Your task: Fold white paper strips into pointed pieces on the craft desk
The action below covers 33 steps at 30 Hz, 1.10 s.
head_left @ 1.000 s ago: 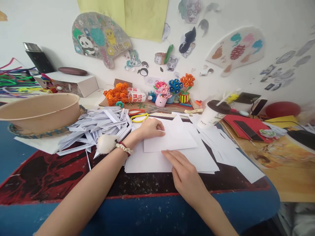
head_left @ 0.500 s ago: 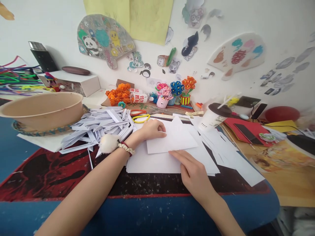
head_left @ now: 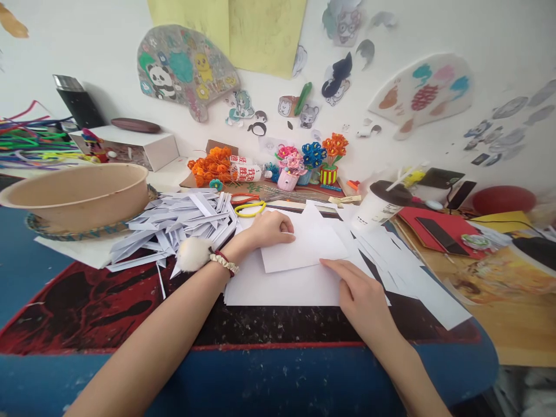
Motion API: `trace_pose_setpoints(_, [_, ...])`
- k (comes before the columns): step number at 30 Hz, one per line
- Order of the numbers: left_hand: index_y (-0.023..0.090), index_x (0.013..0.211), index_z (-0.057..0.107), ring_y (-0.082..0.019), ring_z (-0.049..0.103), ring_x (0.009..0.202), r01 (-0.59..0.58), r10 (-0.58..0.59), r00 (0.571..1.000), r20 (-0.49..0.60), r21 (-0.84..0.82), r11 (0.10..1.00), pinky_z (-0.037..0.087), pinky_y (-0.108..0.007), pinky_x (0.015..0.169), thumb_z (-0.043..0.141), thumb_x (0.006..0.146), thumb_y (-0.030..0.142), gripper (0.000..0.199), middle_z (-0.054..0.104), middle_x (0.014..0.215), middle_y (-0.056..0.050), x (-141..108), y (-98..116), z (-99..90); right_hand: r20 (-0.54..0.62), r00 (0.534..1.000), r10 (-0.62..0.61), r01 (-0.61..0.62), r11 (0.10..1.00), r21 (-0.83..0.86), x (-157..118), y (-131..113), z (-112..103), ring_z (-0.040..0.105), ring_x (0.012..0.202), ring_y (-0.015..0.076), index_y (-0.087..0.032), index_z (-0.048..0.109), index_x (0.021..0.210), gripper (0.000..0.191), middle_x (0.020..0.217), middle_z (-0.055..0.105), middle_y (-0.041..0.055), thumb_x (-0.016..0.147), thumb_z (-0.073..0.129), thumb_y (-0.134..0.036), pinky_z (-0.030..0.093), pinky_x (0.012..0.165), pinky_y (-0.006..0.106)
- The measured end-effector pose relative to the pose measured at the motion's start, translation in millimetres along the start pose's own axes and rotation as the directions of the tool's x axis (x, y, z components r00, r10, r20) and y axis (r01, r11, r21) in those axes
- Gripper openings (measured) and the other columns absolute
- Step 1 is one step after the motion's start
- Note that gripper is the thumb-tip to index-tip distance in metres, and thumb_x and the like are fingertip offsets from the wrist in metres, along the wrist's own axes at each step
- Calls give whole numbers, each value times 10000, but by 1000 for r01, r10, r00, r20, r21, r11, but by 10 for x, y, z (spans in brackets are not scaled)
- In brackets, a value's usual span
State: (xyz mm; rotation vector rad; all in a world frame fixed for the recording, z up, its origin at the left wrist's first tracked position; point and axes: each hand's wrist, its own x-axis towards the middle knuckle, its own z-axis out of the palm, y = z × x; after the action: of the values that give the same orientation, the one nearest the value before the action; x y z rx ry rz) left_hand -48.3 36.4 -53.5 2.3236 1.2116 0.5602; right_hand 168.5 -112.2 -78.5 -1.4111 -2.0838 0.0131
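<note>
A small folded sheet of white paper [head_left: 306, 250] lies on a stack of larger white sheets [head_left: 282, 289]. My left hand [head_left: 273, 227] rests on its upper left part, fingers curled and thumb pressed to the paper. Along the sheet's lower edge, my right hand [head_left: 360, 289] touches the paper near its right part with an outstretched index finger; its other fingers are partly bent and hold nothing. To the left lies a heap of folded paper strips [head_left: 182, 217]. Yellow-and-red-handled scissors [head_left: 249, 208] lie just beyond my left hand, their blades hidden.
A beige basin [head_left: 78, 194] stands at the left. A lidded drink cup [head_left: 376, 205] with a straw stands at the right, near loose white sheets [head_left: 403, 269]. Small pots of craft flowers [head_left: 290, 174] line the back. A black-and-red mat [head_left: 95, 307] covers the blue table.
My right index finger has slid to the right along the lower edge of the folded sheet. My left hand has stayed in place on the paper.
</note>
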Motion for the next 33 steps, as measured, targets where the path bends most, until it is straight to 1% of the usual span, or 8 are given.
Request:
trace_pose_setpoints(9, [210, 821, 728, -174, 635, 762, 8, -8, 1000, -3, 7, 1000, 415, -255, 659, 688, 690, 346, 193, 719, 793, 0, -12, 19, -2, -75, 994, 73, -83, 987, -140, -7, 325, -91, 679, 1012, 200, -177, 690, 1088, 463, 1120, 708, 61, 828, 331, -45, 565, 882, 341])
trace_pose_setpoints(15, [210, 807, 726, -178, 637, 766, 10, -10, 1000, -2, -1, 1000, 423, -261, 673, 693, 687, 350, 187, 720, 793, -1, -10, 18, -2, -158, 978, 140, -179, 947, -268, -37, 466, -86, 691, 982, 254, -177, 691, 1083, 470, 1087, 716, 90, 783, 366, -20, 570, 876, 428])
trace_pose_setpoints(17, [209, 807, 725, -177, 638, 763, 10, -10, 1000, -4, -5, 1000, 426, -262, 679, 695, 686, 348, 187, 721, 790, 0, -6, 13, 0, -177, 978, 107, -153, 949, -274, -29, 374, -41, 641, 1094, 280, -151, 674, 1113, 480, 1130, 695, 118, 781, 358, -9, 536, 939, 489])
trace_pose_setpoints(20, [208, 811, 725, -175, 638, 762, 4, -4, 1000, -4, -7, 1000, 428, -260, 681, 696, 684, 343, 188, 723, 791, 2, -5, 3, 8, -163, 986, 21, -52, 981, -188, 0, 55, 60, 551, 1223, 271, -128, 610, 1231, 534, 1239, 639, 132, 791, 343, 16, 450, 1050, 538])
trace_pose_setpoints(23, [208, 827, 725, -171, 637, 759, 0, 0, 1000, -6, -5, 1000, 430, -259, 682, 693, 688, 343, 197, 723, 790, 5, -6, -8, 20, -25, 996, -85, 84, 996, -21, 45, -349, 159, 535, 1233, 233, -149, 605, 1246, 538, 1267, 622, 100, 823, 325, 29, 449, 1078, 492])
trace_pose_setpoints(26, [208, 836, 724, -170, 635, 756, 0, 0, 1000, -9, -2, 1000, 428, -260, 683, 686, 696, 348, 201, 720, 778, 7, -5, -18, 29, 68, 978, -196, 191, 978, 79, 94, -639, 233, 536, 1206, 238, -122, 633, 1199, 533, 1225, 632, 109, 808, 319, 59, 473, 1066, 459])
trace_pose_setpoints(29, [206, 833, 718, -169, 634, 761, -5, 5, 1000, -9, -2, 1000, 420, -258, 671, 685, 700, 345, 195, 716, 770, 9, -5, -23, 32, 72, 969, -236, 230, 970, 78, 115, -741, 284, 552, 1163, 251, -75, 633, 1188, 527, 1161, 645, 136, 795, 320, 83, 483, 1057, 457])
trace_pose_setpoints(33, [208, 825, 711, -171, 632, 767, -12, 12, 1000, -8, 1, 1000, 407, -260, 660, 685, 708, 346, 183, 712, 767, 13, -5, -22, 34, 45, 967, -252, 251, 968, 25, 104, -736, 301, 540, 1173, 261, -100, 606, 1239, 568, 1171, 637, 137, 798, 303, 90, 509, 1017, 489])
